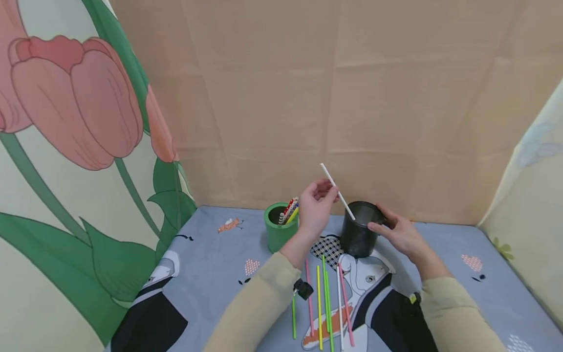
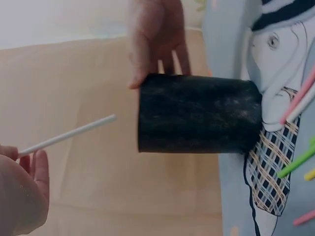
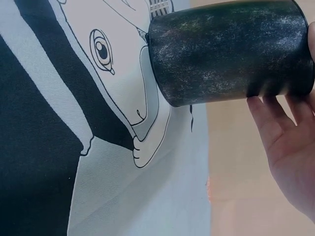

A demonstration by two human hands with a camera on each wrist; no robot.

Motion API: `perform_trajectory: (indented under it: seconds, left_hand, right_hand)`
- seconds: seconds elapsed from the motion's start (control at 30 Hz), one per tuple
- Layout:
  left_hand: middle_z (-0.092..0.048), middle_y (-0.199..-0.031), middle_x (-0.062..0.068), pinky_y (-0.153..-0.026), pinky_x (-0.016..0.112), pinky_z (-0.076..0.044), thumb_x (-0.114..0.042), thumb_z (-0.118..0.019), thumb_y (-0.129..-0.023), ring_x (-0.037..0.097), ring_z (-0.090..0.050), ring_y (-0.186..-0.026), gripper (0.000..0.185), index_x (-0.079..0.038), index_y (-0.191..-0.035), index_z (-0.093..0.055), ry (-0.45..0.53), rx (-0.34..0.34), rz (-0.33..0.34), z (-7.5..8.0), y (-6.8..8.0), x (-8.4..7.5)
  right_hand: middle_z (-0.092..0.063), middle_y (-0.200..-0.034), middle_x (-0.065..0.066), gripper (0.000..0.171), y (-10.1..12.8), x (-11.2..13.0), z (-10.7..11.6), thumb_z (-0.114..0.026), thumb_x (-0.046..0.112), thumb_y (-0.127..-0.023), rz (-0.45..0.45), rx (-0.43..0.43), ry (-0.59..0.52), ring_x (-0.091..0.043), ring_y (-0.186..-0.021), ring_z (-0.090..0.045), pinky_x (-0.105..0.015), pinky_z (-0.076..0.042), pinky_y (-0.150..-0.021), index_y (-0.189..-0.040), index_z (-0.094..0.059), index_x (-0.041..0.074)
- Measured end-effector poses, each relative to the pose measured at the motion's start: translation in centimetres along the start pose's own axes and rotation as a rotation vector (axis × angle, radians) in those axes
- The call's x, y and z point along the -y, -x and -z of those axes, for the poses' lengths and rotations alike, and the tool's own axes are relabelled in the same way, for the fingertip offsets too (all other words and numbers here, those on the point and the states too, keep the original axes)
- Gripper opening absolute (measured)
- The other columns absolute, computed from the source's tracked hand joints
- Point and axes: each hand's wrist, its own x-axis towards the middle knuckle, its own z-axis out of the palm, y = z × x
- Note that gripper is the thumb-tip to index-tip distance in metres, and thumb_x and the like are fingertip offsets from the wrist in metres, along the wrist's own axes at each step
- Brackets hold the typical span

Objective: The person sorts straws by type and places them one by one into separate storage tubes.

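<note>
My left hand pinches a white straw that slants up and to the left. Its lower tip sits at the rim of a black cup, which stands upright on the table. In the left wrist view the white straw points at the black cup from a short gap away. My right hand grips the cup near its rim, thumb on the near side and fingers behind. The right wrist view shows the black cup against my right hand.
A green cup with several patterned straws stands left of the black cup. Several loose coloured straws lie on the printed blue tablecloth near me. A tan backdrop and tulip-print panel wall in the table.
</note>
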Motion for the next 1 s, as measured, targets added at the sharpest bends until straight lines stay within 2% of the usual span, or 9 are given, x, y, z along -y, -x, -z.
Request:
perform_trajectory:
  seconds: [0.2,0.3,0.43,0.57,0.73,0.8,1.0]
  left_hand:
    - [-0.075,-0.101,0.010,-0.082,0.030,-0.066,0.005,-0.074,-0.097,0.007,-0.067,-0.084,0.019,0.006,-0.116,-0.073,-0.035,0.008,-0.064,-1.6,-0.9,1.7]
    - [-0.075,-0.102,0.012,-0.081,0.025,-0.064,0.005,-0.074,-0.098,0.005,-0.066,-0.084,0.019,0.007,-0.116,-0.073,-0.072,0.019,-0.072,-2.1,-1.2,2.8]
    - [-0.077,-0.102,0.011,-0.080,0.020,-0.062,0.002,-0.076,-0.098,0.002,-0.065,-0.083,0.018,0.005,-0.115,-0.074,-0.168,0.021,-0.058,-2.8,-1.4,4.2]
    - [-0.078,-0.100,0.011,-0.077,0.018,-0.061,0.001,-0.077,-0.098,0.000,-0.064,-0.079,0.018,0.004,-0.115,-0.075,-0.205,0.021,-0.021,-3.5,-1.3,5.2]
    - [-0.076,-0.098,0.011,-0.072,0.019,-0.062,0.002,-0.076,-0.098,0.001,-0.064,-0.075,0.020,0.007,-0.116,-0.074,-0.141,0.011,0.023,-4.3,-1.3,5.8]
    - [-0.076,-0.096,0.008,-0.071,0.019,-0.063,0.003,-0.076,-0.097,0.001,-0.065,-0.075,0.018,0.006,-0.115,-0.075,-0.134,0.005,0.030,-4.7,-1.3,6.0]
    - [-0.076,-0.092,-0.002,-0.070,0.020,-0.063,0.000,-0.078,-0.097,-0.001,-0.065,-0.074,0.016,-0.001,-0.113,-0.077,-0.189,0.023,0.041,-5.4,-1.3,6.6]
  right_hand:
    - [-0.028,-0.169,-0.033,0.098,-0.1,-0.1,0.1,-0.068,0.057,-0.102,0.004,-0.003,-0.001,-0.058,-0.149,-0.035,-0.073,-0.037,-0.116,-0.172,-0.016,0.014]
    - [-0.027,-0.170,-0.032,0.098,-0.1,-0.2,0.2,-0.069,0.058,-0.101,0.005,0.002,-0.007,-0.058,-0.149,-0.035,-0.074,-0.037,-0.116,-0.172,-0.015,0.015]
    - [-0.026,-0.170,-0.031,0.100,-0.1,-0.2,0.1,-0.069,0.058,-0.100,-0.002,0.007,-0.017,-0.058,-0.149,-0.034,-0.074,-0.036,-0.117,-0.173,-0.015,0.017]
    - [-0.024,-0.171,-0.030,0.100,0.0,-0.2,0.2,-0.069,0.058,-0.101,-0.015,0.013,-0.026,-0.059,-0.151,-0.031,-0.074,-0.034,-0.118,-0.173,-0.014,0.017]
    - [-0.025,-0.171,-0.030,0.100,-0.3,-0.2,0.3,-0.070,0.059,-0.100,-0.014,0.009,-0.032,-0.058,-0.151,-0.031,-0.074,-0.034,-0.118,-0.172,-0.015,0.016]
    - [-0.026,-0.170,-0.031,0.102,-0.4,-0.3,0.2,-0.070,0.061,-0.099,-0.011,0.007,-0.028,-0.058,-0.150,-0.032,-0.074,-0.035,-0.117,-0.172,-0.015,0.016]
    - [-0.026,-0.171,-0.030,0.107,-0.6,-0.7,-0.1,-0.071,0.066,-0.096,-0.024,0.012,-0.029,-0.058,-0.151,-0.031,-0.073,-0.035,-0.118,-0.173,-0.015,0.018]
